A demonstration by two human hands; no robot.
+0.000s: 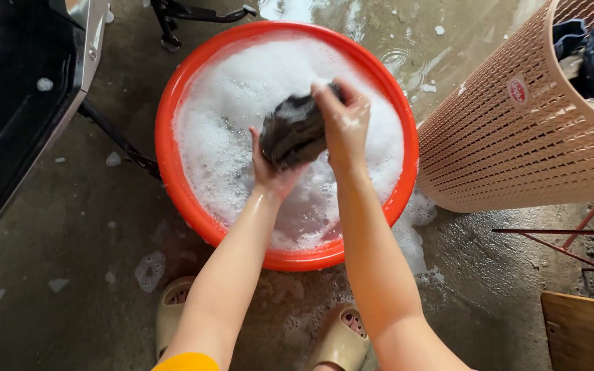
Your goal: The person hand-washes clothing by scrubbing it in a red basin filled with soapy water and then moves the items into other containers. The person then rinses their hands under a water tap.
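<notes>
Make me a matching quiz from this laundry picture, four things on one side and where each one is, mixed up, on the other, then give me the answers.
Things:
1. dark wet cloth
2. orange basin
3. tan laundry basket
4. beige slippers

Places:
A. at the bottom edge, on the wet floor just below the basin
B. held between the left hand and right hand, above the foam
C. at the right, with dark clothes inside
D. in the middle, full of white suds

Pairs: 1-B, 2-D, 3-C, 4-A
</notes>
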